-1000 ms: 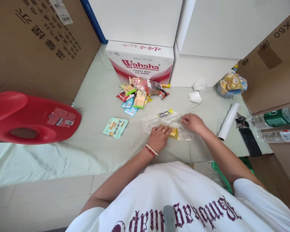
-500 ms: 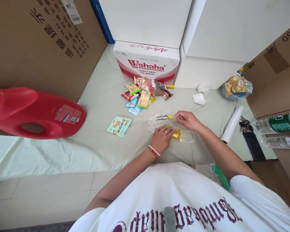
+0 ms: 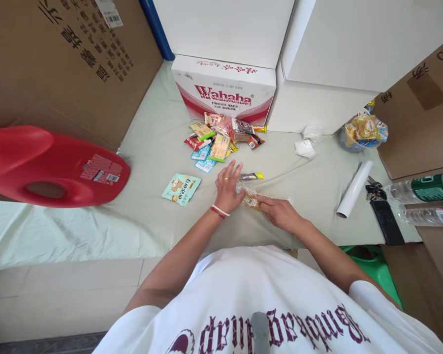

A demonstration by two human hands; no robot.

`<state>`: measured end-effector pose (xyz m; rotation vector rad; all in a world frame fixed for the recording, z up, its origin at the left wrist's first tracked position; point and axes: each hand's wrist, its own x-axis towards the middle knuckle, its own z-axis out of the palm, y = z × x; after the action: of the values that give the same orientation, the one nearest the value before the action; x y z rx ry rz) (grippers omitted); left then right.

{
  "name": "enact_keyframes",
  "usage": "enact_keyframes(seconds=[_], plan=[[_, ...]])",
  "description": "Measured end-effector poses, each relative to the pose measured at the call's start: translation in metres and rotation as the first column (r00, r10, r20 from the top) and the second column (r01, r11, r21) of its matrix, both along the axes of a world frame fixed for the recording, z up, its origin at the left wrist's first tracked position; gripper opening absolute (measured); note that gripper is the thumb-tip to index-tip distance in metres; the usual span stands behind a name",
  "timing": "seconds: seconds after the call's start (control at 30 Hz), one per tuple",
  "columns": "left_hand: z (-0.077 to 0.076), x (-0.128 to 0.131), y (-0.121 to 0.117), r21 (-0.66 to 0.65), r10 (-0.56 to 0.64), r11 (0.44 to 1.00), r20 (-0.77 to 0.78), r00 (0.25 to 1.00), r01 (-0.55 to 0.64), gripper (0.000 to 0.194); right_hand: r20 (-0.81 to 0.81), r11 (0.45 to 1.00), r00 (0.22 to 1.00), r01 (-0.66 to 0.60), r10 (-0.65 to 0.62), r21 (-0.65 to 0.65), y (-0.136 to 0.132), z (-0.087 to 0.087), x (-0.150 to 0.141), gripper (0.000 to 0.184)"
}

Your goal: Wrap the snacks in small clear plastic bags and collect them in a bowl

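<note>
Fingers spread, my left hand [image 3: 229, 189] is over the cloth at the left edge of a crumpled clear plastic bag [image 3: 242, 189]. My right hand [image 3: 280, 214] has its fingers closed on the bag from the right, at a yellow snack packet [image 3: 251, 200] that shows through the film. Part of the packet and bag is hidden under the right fingers. Just beyond the bag lies a narrow stick sachet [image 3: 252, 176] with a yellow end. To the left of my left hand a mint-green snack pouch [image 3: 181, 189] lies flat.
A pile of snack packets [image 3: 220, 146] lies before the Wahaha carton [image 3: 225, 96]. On the left is a red jug [image 3: 55, 167]. To the right are crumpled tissues [image 3: 304, 148], a tub of snacks [image 3: 364, 132], a white roll [image 3: 354, 189], keys, a black phone [image 3: 387, 222] and bottles.
My left hand has lifted off the packet and moved left, fingers spreading. My right hand has come down toward me onto the packet. The bag is now bunched smaller, with the stick sachet outside it.
</note>
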<state>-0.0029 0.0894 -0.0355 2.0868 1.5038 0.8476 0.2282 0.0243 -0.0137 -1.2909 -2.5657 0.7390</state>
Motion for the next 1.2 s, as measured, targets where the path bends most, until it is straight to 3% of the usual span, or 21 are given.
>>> enact_keyframes(seconds=[0.1, 0.2, 0.3, 0.4, 0.53, 0.6, 0.67, 0.8, 0.87, 0.97, 1.1, 1.2], plan=[[0.011, -0.001, 0.018, -0.076, -0.299, 0.952, -0.010, 0.954, 0.297, 0.040, 0.024, 1.000, 1.000, -0.011, 0.011, 0.012, 0.003, 0.003, -0.002, 0.056], [0.011, -0.017, 0.025, -0.141, -0.404, 0.897, 0.127, 0.906, 0.420, 0.024, 0.025, 1.000, 1.000, 0.010, -0.010, -0.012, 0.006, 0.008, -0.002, 0.050], [0.004, -0.045, 0.019, -0.173, -0.352, 0.899, 0.260, 0.899, 0.402, 0.027, 0.029, 0.999, 0.999, 0.029, -0.028, -0.030, 0.007, 0.010, -0.002, 0.043], [-0.003, -0.059, 0.007, -0.200, -0.285, 0.916, 0.287, 0.915, 0.348, 0.025, 0.011, 0.999, 0.999, 0.034, -0.034, -0.030, 0.004, 0.012, -0.003, 0.040], [-0.007, -0.039, 0.001, -0.175, 0.003, 0.984, 0.090, 0.996, 0.013, 0.040, -0.025, 0.999, 0.999, 0.041, -0.041, -0.025, 0.000, 0.015, -0.003, 0.025], [-0.008, -0.027, 0.004, -0.163, 0.046, 0.985, -0.076, 0.996, -0.058, 0.050, -0.041, 0.998, 0.998, 0.044, -0.046, -0.038, -0.002, 0.017, -0.003, 0.021], [-0.006, -0.022, 0.005, -0.189, -0.019, 0.982, -0.138, 0.990, -0.008, 0.034, -0.068, 0.997, 0.996, 0.058, -0.062, -0.057, -0.003, 0.016, -0.004, 0.027], [0.008, -0.018, -0.005, -0.213, -0.070, 0.974, 0.057, 0.996, 0.080, 0.004, -0.149, 0.994, 0.984, 0.087, -0.095, -0.059, -0.002, 0.006, -0.006, 0.033], [0.016, -0.006, -0.016, -0.172, -0.092, 0.978, 0.156, 0.983, 0.119, 0.002, -0.192, 0.996, 0.978, 0.081, -0.087, -0.039, -0.001, -0.002, -0.008, 0.031], [0.020, 0.024, -0.032, -0.103, -0.218, 0.964, 0.229, 0.949, 0.247, 0.012, -0.256, 0.995, 0.961, 0.100, -0.105, -0.030, 0.001, -0.011, -0.006, 0.028], [0.013, 0.050, -0.040, -0.072, -0.295, 0.951, 0.085, 0.952, 0.301, 0.028, -0.450, 0.964, 0.857, 0.174, -0.250, -0.203, -0.004, -0.018, 0.010, 0.025], [0.008, 0.049, -0.042, -0.094, -0.279, 0.957, -0.048, 0.959, 0.274, 0.030, -0.541, 0.838, 0.641, 0.396, -0.545, -0.375, -0.010, -0.022, 0.030, 0.032]])
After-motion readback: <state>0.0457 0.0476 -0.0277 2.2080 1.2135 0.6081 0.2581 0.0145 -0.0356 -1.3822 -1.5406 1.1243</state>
